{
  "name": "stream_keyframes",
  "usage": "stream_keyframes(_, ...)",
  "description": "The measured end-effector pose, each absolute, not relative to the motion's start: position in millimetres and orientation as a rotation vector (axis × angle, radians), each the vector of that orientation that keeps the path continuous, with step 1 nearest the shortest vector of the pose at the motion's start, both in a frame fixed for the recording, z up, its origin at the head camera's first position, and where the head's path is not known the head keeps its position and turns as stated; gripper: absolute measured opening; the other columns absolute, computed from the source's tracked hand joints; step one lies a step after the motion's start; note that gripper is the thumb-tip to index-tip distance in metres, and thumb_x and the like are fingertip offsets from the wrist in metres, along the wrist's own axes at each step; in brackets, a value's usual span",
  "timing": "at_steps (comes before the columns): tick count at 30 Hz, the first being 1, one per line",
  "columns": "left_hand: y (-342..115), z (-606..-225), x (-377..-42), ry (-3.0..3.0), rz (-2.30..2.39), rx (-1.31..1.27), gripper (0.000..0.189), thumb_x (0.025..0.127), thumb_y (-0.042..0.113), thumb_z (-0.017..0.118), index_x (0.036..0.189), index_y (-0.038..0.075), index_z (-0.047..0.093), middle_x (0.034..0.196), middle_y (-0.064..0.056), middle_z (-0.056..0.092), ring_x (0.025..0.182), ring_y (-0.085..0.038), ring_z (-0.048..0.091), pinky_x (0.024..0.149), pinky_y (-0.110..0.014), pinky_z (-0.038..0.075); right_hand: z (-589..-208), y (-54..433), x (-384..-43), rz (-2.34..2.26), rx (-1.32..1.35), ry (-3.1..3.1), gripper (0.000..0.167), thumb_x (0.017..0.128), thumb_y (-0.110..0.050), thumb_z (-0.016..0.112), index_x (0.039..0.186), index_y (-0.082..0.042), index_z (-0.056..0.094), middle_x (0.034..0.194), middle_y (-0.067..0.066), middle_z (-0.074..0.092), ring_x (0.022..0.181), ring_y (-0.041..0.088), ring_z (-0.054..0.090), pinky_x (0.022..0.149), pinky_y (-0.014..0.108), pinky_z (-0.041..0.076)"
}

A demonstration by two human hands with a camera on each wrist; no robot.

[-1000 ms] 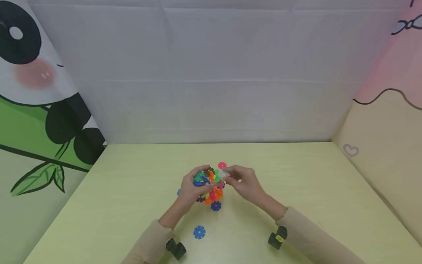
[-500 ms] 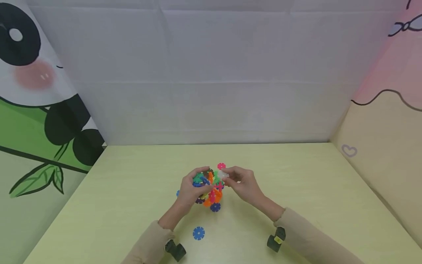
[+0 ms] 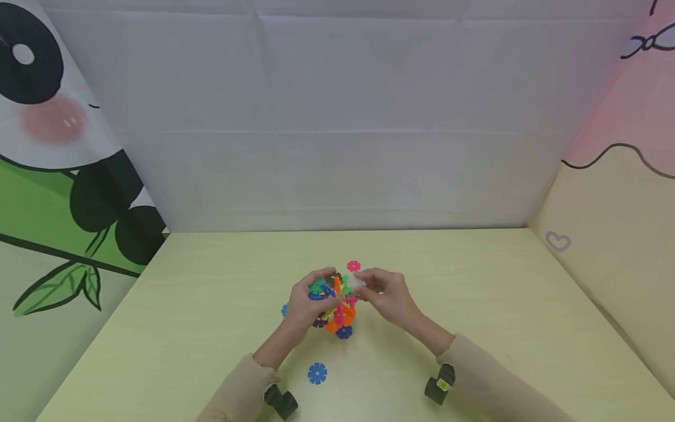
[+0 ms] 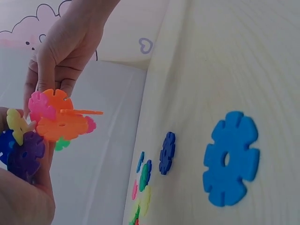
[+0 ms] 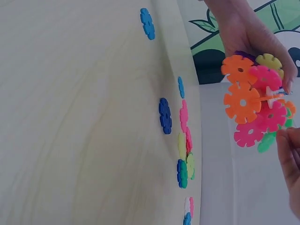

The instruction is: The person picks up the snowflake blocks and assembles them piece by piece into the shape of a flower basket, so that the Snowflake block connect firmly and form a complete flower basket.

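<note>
My left hand (image 3: pixel 307 302) grips a ball-like cluster of slotted plastic flower discs (image 3: pixel 337 316), joined edge to edge and held above the table. Orange, pink, green, blue, purple and yellow discs show in it. At its right side my right hand (image 3: pixel 387 296) pinches a whitish disc (image 3: pixel 356 282) between thumb and fingers, against or very near the green part. From the right wrist view, orange discs (image 5: pixel 242 103) face out, and the fingertips of the right hand (image 5: pixel 290 157) meet the cluster's lower edge. The whitish disc is mostly hidden there.
Loose on the pale wooden table (image 3: pixel 211 328) lie a blue disc (image 3: pixel 317 373) near the front and a dark blue disc (image 3: pixel 344 332) below the cluster. A pink disc (image 3: pixel 354 266) lies behind. Several more discs (image 5: pixel 183 164) are scattered under the hands. A grey-white backdrop (image 3: pixel 337 146) rises behind.
The right hand has edged slightly left and down, bringing the whitish disc closer in against the cluster. The left hand keeps its hold. The head view has shifted slightly.
</note>
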State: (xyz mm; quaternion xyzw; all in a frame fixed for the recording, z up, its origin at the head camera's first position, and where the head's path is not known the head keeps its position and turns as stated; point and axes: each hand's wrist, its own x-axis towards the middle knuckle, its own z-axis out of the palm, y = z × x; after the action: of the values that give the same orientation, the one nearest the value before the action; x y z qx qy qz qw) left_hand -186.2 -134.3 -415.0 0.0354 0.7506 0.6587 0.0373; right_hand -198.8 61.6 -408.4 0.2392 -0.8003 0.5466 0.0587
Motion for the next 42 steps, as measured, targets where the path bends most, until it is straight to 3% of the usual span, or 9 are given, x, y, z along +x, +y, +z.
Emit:
stream_keyframes(5,-134.4,-408.7,-185.6,2.349,1.995,0.136,0.054,0.084,0.004,0.073,0.135,0.01,0.058,0.131,-0.017,0.06,0.099,-0.018,0.06,0.08,-0.023,0.058,-406.7,62.2,-200.4,1.636,0.759,-2.397,0.024,0.087,0.003,0.069,0.11,0.009,0.068,0.09,0.023,0.074,0.072,0.031,0.072,0.068,0.016,0.056)
stream_keyframes(11,-138.5,-402.9,-188.0,2.394,1.867,0.211,0.059,0.086,0.014,0.075,0.141,0.015,0.052,0.13,-0.015,0.059,0.099,-0.018,0.063,0.085,-0.031,0.059,-401.8,65.9,-206.0,1.613,0.744,-2.365,0.024,0.088,0.001,0.068,0.112,0.006,0.068,0.095,0.023,0.074,0.076,0.029,0.073,0.071,0.018,0.058)
stream_keyframes(17,-146.7,-406.1,-188.4,2.432,1.702,0.334,0.064,0.084,0.017,0.078,0.143,0.018,0.051,0.138,-0.016,0.054,0.11,-0.028,0.061,0.09,-0.041,0.058,-405.4,68.1,-211.2,1.605,0.747,-2.376,0.027,0.089,0.001,0.068,0.115,0.005,0.068,0.097,0.023,0.074,0.078,0.027,0.074,0.072,0.017,0.058)
stream_keyframes(24,-149.9,-414.2,-192.4,2.429,1.734,0.266,0.053,0.088,0.017,0.074,0.138,0.017,0.055,0.133,-0.017,0.055,0.108,-0.026,0.06,0.09,-0.039,0.058,-401.0,70.3,-221.4,1.599,0.845,-2.457,0.031,0.092,-0.005,0.066,0.121,0.005,0.065,0.101,0.021,0.073,0.08,0.018,0.071,0.072,0.022,0.059)
stream_keyframes(27,-153.7,-414.1,-194.3,2.397,1.778,0.218,0.052,0.089,0.015,0.072,0.137,0.016,0.055,0.134,-0.017,0.054,0.11,-0.027,0.059,0.09,-0.038,0.059,-402.3,76.3,-236.0,1.613,0.802,-2.499,0.032,0.094,-0.008,0.064,0.124,0.004,0.064,0.1,0.022,0.072,0.082,0.022,0.07,0.072,0.028,0.06)
stream_keyframes(30,-158.7,-410.6,-195.2,2.338,1.847,0.151,0.051,0.09,0.013,0.07,0.139,0.016,0.054,0.135,-0.018,0.053,0.111,-0.026,0.058,0.089,-0.036,0.059,-413.9,84.9,-259.3,1.551,0.692,-2.596,0.032,0.095,-0.011,0.064,0.123,0.003,0.064,0.097,0.02,0.072,0.082,0.027,0.068,0.068,0.025,0.058)
stream_keyframes(34,-163.9,-404.7,-193.8,2.261,1.932,0.114,0.051,0.093,0.012,0.065,0.142,0.014,0.049,0.135,-0.02,0.052,0.108,-0.021,0.06,0.088,-0.034,0.059,-442.1,96.2,-291.3,1.373,0.611,-2.822,0.032,0.09,-0.011,0.069,0.119,0.005,0.067,0.095,0.018,0.07,0.08,0.021,0.062,0.062,0.019,0.05)
stream_keyframes(42,-162.5,-400.5,-190.5,2.206,1.978,0.086,0.049,0.094,0.011,0.062,0.14,0.011,0.048,0.133,-0.019,0.054,0.103,-0.015,0.061,0.089,-0.032,0.059,-474.0,100.0,-312.4,1.24,0.585,-3.038,0.033,0.086,-0.014,0.074,0.116,0.0,0.069,0.102,0.014,0.066,0.095,0.024,0.058,0.087,0.038,0.052)
